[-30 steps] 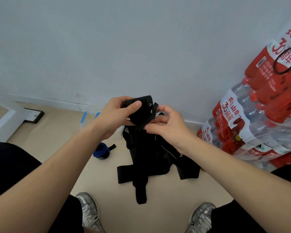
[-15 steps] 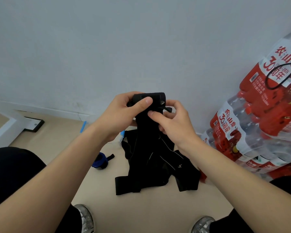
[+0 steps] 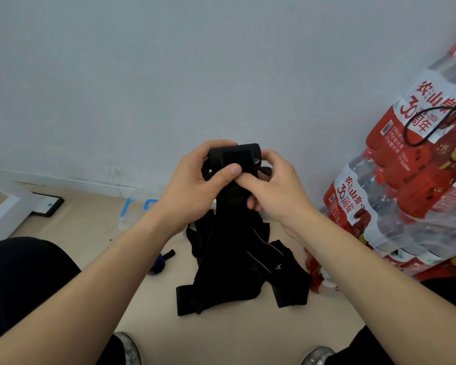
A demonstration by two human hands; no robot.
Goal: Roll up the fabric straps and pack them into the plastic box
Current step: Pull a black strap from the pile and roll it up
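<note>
Beige floor (image 3: 95, 248), white wall. Left hand (image 3: 192, 188) and right hand (image 3: 277, 191) both grip black strap roll (image 3: 234, 156); best kept taut, edges aligned while winding.

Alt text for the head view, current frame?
A person's left hand and right hand grip a partly rolled black strap, its tail hanging toward a pile of black straps on the beige floor. A small blue roll lies left of the pile; shrink-wrapped water bottle packs stand at right by a pale wall.
</note>
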